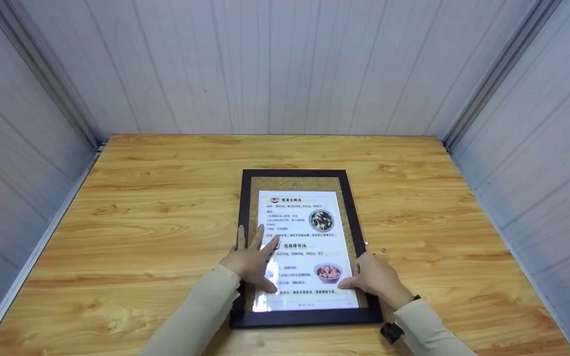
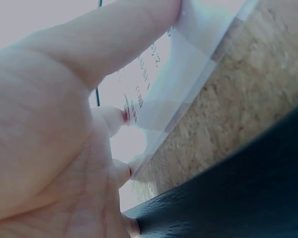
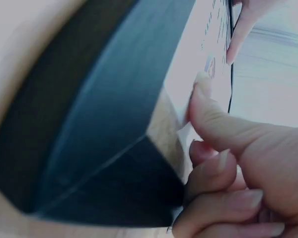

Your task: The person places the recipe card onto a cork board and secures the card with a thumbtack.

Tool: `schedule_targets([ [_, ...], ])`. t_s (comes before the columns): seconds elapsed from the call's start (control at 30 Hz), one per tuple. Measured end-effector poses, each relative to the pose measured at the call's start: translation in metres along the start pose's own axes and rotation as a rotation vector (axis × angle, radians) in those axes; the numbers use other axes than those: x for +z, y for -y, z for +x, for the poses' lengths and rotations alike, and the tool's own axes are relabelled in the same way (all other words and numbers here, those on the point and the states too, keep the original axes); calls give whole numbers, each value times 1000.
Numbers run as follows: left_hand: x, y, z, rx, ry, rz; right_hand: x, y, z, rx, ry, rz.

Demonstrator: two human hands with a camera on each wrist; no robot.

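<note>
A cork board (image 1: 295,183) in a black frame (image 1: 309,317) lies on the table, with a glossy printed sheet (image 1: 295,217) on its cork. The sheet bears Chinese text and two pictures of food bowls. My left hand (image 1: 253,262) rests with spread fingers on the sheet's left side and the frame's left edge; the left wrist view shows its fingertips touching the sheet (image 2: 188,64). At the right edge, my right hand (image 1: 381,279) grips the framed board, thumb on the sheet, other fingers (image 3: 213,171) curled at the frame's side.
Small shiny bits (image 1: 383,250), too small to identify, lie on the wooden table (image 1: 428,222) right of the frame. Pale panel walls (image 1: 290,69) border the table at the back and both sides. A dark band (image 1: 392,332) is around my right wrist.
</note>
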State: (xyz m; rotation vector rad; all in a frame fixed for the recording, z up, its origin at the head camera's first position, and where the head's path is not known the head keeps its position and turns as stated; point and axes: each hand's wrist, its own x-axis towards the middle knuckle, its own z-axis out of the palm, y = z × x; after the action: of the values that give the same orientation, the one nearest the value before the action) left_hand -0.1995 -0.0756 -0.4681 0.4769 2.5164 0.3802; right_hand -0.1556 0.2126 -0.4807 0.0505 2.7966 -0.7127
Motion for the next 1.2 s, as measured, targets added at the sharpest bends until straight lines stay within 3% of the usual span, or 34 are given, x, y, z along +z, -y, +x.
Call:
schedule_targets([
  [0.3, 4, 0, 3, 2, -8, -54, -5, -13, 9, -13, 5, 89],
  [0.53, 4, -1, 2, -4, -23, -64, -26, -43, 26, -26, -295, 283],
  [0.63, 4, -1, 3, 11, -24, -68, -38, -57, 30, -22, -367, 303],
  [0.83, 3, 1, -1, 9, -34, -71, -49, -74, 37, -39, -363, 275],
  [1.2, 2, 3, -3, 19, -40, -73, -37, -92, 38, -56, -249, 229],
])
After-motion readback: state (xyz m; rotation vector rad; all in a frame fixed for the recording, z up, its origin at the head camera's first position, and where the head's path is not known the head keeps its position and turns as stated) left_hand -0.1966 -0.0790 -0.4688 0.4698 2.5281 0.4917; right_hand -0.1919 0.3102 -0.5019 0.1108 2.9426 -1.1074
